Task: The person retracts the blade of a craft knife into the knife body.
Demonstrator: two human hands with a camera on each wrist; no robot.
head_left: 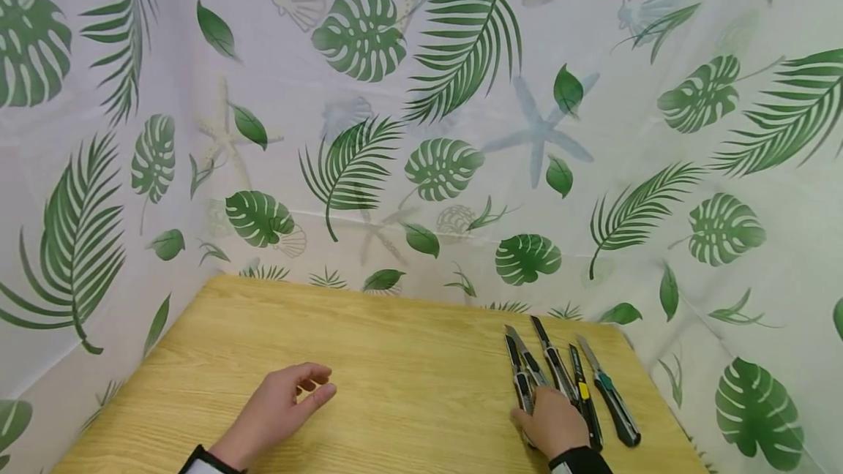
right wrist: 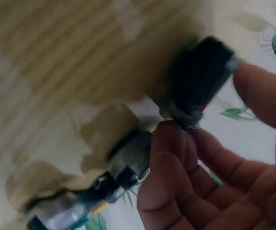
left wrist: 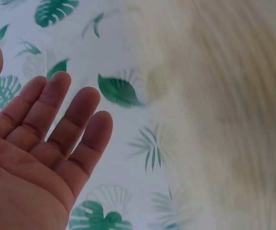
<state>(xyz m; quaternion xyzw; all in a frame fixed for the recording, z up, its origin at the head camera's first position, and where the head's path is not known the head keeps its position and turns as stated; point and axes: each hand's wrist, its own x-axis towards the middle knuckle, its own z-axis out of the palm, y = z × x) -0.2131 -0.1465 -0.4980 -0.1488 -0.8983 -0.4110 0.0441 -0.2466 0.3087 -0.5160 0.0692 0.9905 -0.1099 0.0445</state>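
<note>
Wristbands (head_left: 581, 461) at the near edge, toward five and seven o'clock. Box-cutter knives (head_left: 557, 369) on a wooden table (head_left: 408, 371), toward five o'clock: handles nearest the person, blades pointing between eleven and twelve, presumably for reach clear of the edges. Right hand (head_left: 555, 421) low over the cluster, thumb and fingertips pinching, probably, the leftmost knife (head_left: 522, 390), apparently by its handle for safety. Left hand (head_left: 285, 404), seven o'clock: fingers relaxed, holding nothing, apparently in reserve. Count: knives, five; hands, two; wristbands, two; table, one.

Knives (head_left: 558, 368) seemingly abreast on right tabletop (head_left: 408, 379)
</note>
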